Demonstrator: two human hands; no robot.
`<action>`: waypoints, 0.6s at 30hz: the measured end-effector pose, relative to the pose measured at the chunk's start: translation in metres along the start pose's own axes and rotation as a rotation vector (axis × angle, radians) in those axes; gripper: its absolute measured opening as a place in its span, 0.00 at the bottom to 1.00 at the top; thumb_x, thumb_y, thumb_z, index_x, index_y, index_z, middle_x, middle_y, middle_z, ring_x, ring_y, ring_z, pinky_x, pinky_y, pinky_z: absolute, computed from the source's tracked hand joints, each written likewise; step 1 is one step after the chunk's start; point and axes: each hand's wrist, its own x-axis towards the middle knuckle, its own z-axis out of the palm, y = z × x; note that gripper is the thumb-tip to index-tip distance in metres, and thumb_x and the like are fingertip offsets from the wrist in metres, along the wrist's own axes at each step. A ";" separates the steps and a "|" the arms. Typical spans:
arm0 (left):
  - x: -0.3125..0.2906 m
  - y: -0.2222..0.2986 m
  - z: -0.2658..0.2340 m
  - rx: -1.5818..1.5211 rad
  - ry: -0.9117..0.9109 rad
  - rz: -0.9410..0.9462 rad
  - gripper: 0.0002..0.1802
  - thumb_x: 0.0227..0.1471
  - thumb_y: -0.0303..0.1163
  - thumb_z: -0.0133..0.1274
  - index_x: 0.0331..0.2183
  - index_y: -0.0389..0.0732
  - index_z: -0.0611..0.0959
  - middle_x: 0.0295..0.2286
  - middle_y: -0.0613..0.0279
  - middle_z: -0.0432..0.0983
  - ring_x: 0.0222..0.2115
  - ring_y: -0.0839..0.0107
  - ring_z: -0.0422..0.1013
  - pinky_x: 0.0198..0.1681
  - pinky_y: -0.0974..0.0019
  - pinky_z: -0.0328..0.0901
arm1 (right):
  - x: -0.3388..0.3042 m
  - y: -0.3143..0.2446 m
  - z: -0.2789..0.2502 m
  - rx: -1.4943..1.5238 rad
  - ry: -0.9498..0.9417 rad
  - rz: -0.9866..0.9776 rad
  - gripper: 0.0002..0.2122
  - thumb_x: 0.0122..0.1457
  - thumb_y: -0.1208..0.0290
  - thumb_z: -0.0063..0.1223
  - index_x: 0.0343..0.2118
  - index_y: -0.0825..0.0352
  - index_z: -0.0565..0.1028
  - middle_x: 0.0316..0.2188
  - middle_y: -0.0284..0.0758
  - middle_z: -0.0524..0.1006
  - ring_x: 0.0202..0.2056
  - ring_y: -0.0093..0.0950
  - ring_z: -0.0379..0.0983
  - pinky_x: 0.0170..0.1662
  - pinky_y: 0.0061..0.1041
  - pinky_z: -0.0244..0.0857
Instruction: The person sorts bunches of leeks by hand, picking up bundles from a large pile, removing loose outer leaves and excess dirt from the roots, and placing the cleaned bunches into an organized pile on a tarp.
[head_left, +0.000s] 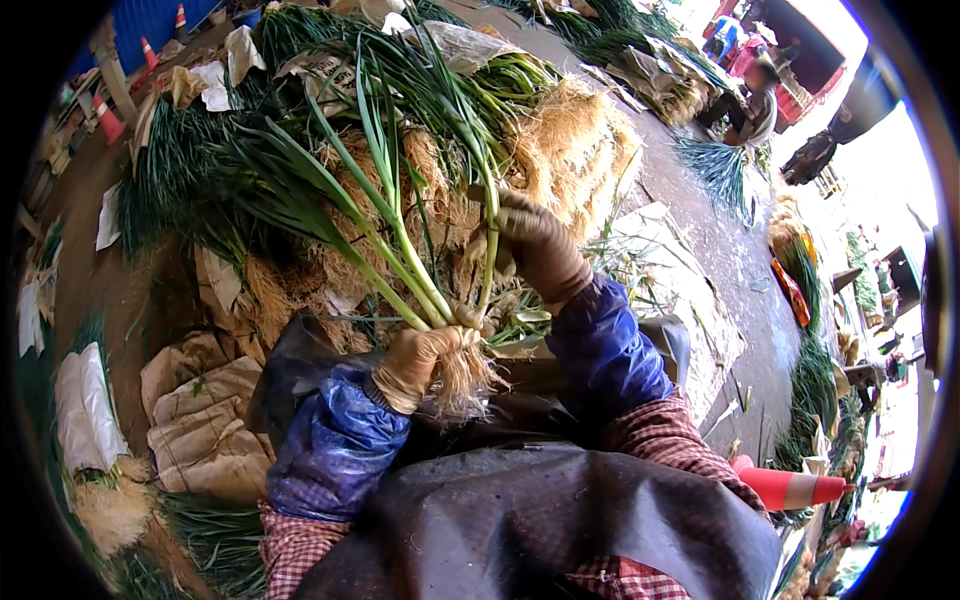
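Note:
My left hand [425,362], in a tan glove, is closed around the lower ends of several green onions [412,258], just above their pale, stringy roots [462,380]. The long leaves fan upward and to the left. Higher and to the right, my right hand [530,238], in a soiled brown glove, has its fingers bent round one stalk [490,262] of the same bunch. Part of that grip is hidden behind the hand. Straight beyond my hands lies a large heap of green onions [275,75], with tangled tan roots [580,150] at its right.
A dark apron [540,510] covers my lap. Folded tan sacks [210,420] lie to my left, near a wrapped onion bundle [88,410]. On my right are a tipped orange traffic cone [800,489] and a pale sheet [690,330] with scraps. A person [755,110] sits at the far right.

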 end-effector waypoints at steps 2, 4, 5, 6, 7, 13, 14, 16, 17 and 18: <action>-0.001 0.005 0.007 0.076 0.071 0.017 0.11 0.48 0.24 0.52 0.38 0.34 0.78 0.32 0.54 0.77 0.35 0.68 0.75 0.39 0.67 0.72 | 0.006 0.003 -0.010 0.036 0.144 -0.014 0.16 0.60 0.70 0.48 0.48 0.71 0.70 0.25 0.43 0.79 0.16 0.21 0.71 0.17 0.14 0.62; -0.004 0.009 0.014 0.036 0.100 -0.053 0.10 0.45 0.24 0.54 0.34 0.38 0.78 0.34 0.53 0.77 0.34 0.65 0.75 0.41 0.64 0.72 | 0.004 0.011 -0.018 0.174 0.082 -0.039 0.14 0.59 0.71 0.48 0.45 0.73 0.71 0.25 0.42 0.79 0.15 0.19 0.69 0.17 0.13 0.62; -0.003 0.008 0.010 -0.066 0.037 -0.038 0.10 0.45 0.24 0.54 0.34 0.38 0.78 0.33 0.53 0.77 0.32 0.66 0.74 0.40 0.64 0.72 | 0.004 0.014 -0.017 0.225 0.043 -0.072 0.14 0.58 0.71 0.49 0.45 0.73 0.71 0.26 0.41 0.78 0.15 0.18 0.68 0.16 0.11 0.61; -0.003 0.004 0.005 -0.167 -0.028 -0.026 0.10 0.44 0.24 0.54 0.34 0.38 0.77 0.32 0.52 0.77 0.31 0.67 0.74 0.38 0.65 0.72 | 0.003 0.017 -0.016 0.275 0.002 -0.104 0.14 0.57 0.72 0.49 0.44 0.74 0.71 0.27 0.40 0.78 0.15 0.17 0.67 0.16 0.10 0.60; -0.002 0.003 0.005 -0.215 -0.027 -0.048 0.10 0.43 0.23 0.53 0.33 0.38 0.78 0.31 0.52 0.77 0.29 0.68 0.74 0.36 0.66 0.72 | 0.004 0.021 -0.020 0.397 -0.026 -0.057 0.11 0.57 0.74 0.48 0.41 0.74 0.71 0.26 0.40 0.77 0.16 0.18 0.67 0.15 0.10 0.59; 0.004 -0.004 0.008 -0.272 0.056 0.086 0.10 0.40 0.19 0.52 0.31 0.37 0.78 0.27 0.57 0.76 0.32 0.61 0.75 0.42 0.62 0.71 | -0.013 0.021 -0.007 -0.104 0.128 0.090 0.04 0.50 0.80 0.50 0.29 0.69 0.76 0.18 0.35 0.76 0.15 0.21 0.70 0.17 0.18 0.64; 0.005 -0.005 0.008 -0.269 0.085 0.088 0.10 0.40 0.19 0.52 0.31 0.37 0.77 0.27 0.57 0.76 0.33 0.61 0.75 0.42 0.62 0.71 | -0.019 0.023 -0.004 -0.260 0.125 0.176 0.05 0.51 0.81 0.51 0.29 0.68 0.77 0.19 0.35 0.77 0.16 0.20 0.71 0.17 0.17 0.64; 0.007 -0.002 0.008 -0.301 0.155 0.129 0.10 0.41 0.20 0.52 0.32 0.37 0.77 0.27 0.56 0.75 0.32 0.62 0.75 0.42 0.63 0.72 | -0.018 0.047 -0.006 -0.614 0.073 0.206 0.06 0.53 0.79 0.53 0.32 0.65 0.79 0.20 0.33 0.79 0.19 0.18 0.72 0.19 0.17 0.65; 0.010 -0.002 0.006 -0.342 0.107 0.119 0.09 0.42 0.20 0.53 0.31 0.37 0.77 0.27 0.56 0.75 0.33 0.63 0.75 0.41 0.64 0.72 | -0.021 0.062 -0.005 -0.738 -0.003 0.093 0.06 0.53 0.78 0.55 0.34 0.65 0.80 0.22 0.31 0.80 0.21 0.18 0.73 0.22 0.23 0.66; 0.010 0.001 0.007 -0.243 0.163 0.066 0.09 0.42 0.20 0.53 0.31 0.37 0.76 0.27 0.57 0.75 0.33 0.62 0.75 0.41 0.65 0.72 | -0.027 0.068 -0.008 -0.988 -0.064 -0.211 0.05 0.54 0.73 0.53 0.30 0.66 0.80 0.19 0.33 0.79 0.20 0.27 0.73 0.25 0.31 0.67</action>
